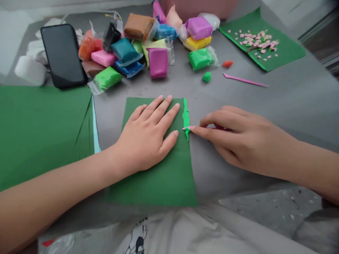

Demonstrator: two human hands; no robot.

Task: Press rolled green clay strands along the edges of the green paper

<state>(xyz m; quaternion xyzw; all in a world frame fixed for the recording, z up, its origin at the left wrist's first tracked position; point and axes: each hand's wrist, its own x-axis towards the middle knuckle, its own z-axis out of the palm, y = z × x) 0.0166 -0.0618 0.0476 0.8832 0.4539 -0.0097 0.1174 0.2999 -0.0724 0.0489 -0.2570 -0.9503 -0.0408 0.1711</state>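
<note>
My left hand [148,135] lies flat with fingers spread on a dark green sheet of paper [159,187]. Along the sheet's right edge runs a thin strip of bright green clay [186,118], flattened at the top and tapering to a loose tail below. My right hand [243,137] pinches a pink clay modelling tool [185,128], whose pointed tip rests on the lower part of the strip. Most of the tool is hidden behind my fingers. Above the sheet's right side sit a small green clay lump [207,77] and a second pink tool [246,80].
Several wrapped clay blocks [158,63] are heaped at the back beside a black phone [63,56] propped up. A green card with a pink blossom tree [286,53] lies at back right. Larger green paper [39,130] covers the left. An orange clay bit [227,64] lies near the card.
</note>
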